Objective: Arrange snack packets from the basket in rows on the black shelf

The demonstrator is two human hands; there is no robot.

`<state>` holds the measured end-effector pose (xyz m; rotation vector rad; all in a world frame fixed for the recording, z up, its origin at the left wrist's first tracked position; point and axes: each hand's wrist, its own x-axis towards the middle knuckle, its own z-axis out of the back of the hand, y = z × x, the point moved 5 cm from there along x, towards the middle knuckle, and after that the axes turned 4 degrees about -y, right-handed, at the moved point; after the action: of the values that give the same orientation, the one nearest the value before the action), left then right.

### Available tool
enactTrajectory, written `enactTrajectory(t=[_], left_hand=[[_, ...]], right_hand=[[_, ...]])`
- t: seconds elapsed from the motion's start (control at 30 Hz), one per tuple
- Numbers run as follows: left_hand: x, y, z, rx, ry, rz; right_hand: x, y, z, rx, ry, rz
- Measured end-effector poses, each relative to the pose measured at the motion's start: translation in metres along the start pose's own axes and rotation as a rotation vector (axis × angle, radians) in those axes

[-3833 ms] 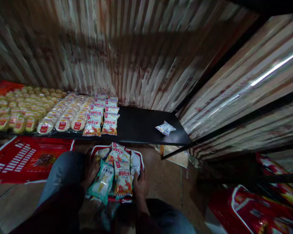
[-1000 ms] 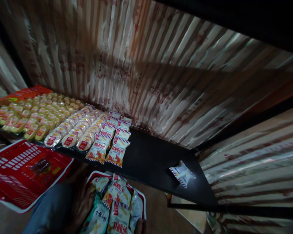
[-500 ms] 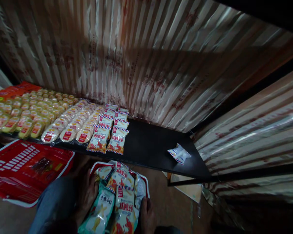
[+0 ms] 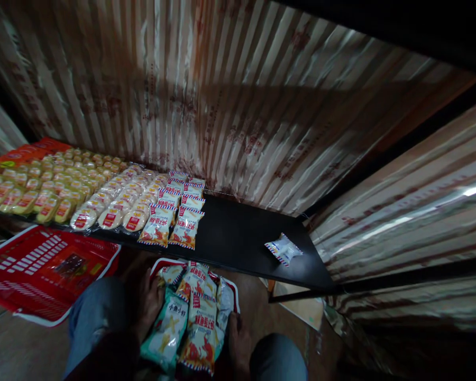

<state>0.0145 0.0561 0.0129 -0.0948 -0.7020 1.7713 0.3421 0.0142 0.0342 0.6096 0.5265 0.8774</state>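
left grip [image 4: 151, 300] and right grip [image 4: 239, 337], both half curled, flank the basket [image 4: 170, 261]; whether either is closed on it i cannot tell. bags [image 4: 203, 323] lie in it, between the two. beyond them, a shelf [image 4: 238, 233] bears packs [image 4: 111, 218].

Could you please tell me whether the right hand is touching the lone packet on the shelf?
Apart: in the head view, floor and part of the black shelf lie between the right hand and the lone packet.

Two red baskets [image 4: 73, 243], two hands [image 4: 149, 304] — three columns of round packs [image 4: 110, 218].
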Motion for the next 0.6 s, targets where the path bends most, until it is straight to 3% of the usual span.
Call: enactTrajectory(t=[0.37, 0.6], left_hand=[[-0.006, -0.008, 0.011, 0.21, 0.063, -0.029], [-0.008, -0.015, 0.012, 0.185, 0.117, -0.004]], right_hand=[[-0.007, 0.001, -0.004, 0.024, -0.069, 0.055], [0.0, -0.002, 0.002, -0.036, -0.062, 0.103]])
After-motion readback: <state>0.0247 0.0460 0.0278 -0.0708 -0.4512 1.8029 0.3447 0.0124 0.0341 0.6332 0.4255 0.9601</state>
